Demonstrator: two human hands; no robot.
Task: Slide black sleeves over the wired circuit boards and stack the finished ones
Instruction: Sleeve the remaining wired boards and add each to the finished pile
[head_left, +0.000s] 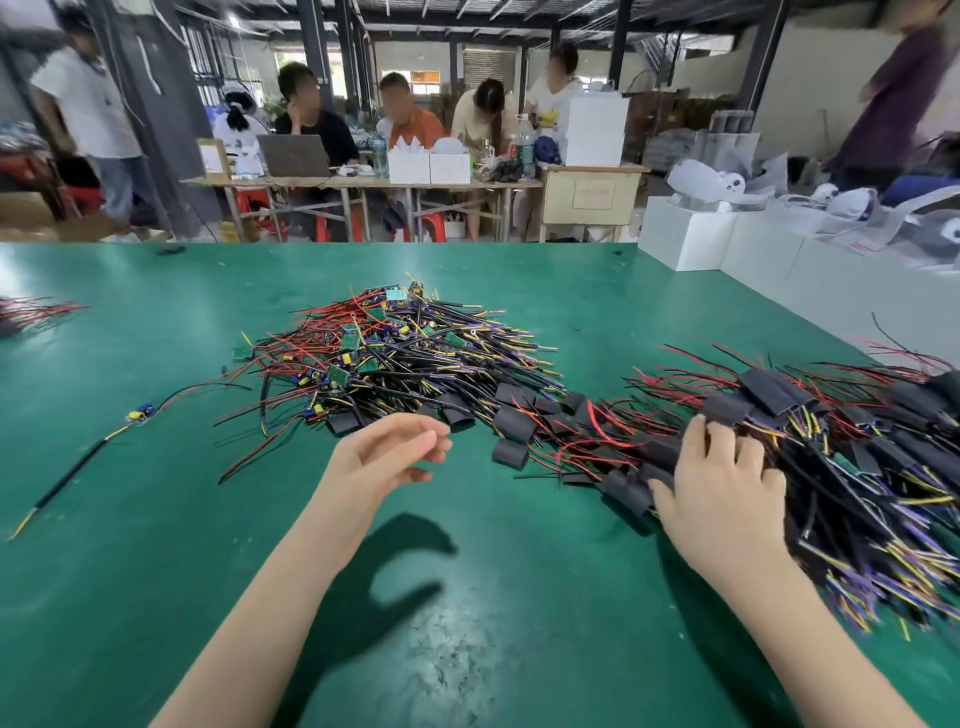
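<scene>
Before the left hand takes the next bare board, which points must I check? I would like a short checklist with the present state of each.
1. Left hand free, holding nothing: ok.
2. Right hand off the finished stack: not ok, it rests on it.
3. Bare boards left in the middle pile: ok.
4. Loose black sleeves near the left hand: ok.
5. Next board's wires untangled: cannot tell.

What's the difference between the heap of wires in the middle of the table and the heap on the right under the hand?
The middle heap shows bare green circuit boards; in the right heap the boards sit inside black sleeves. No hand touches the middle heap, and the left hand hovers open before it; the right hand rests on the right heap. Both are tangles of red, black and yellow wires on the green table.
</scene>
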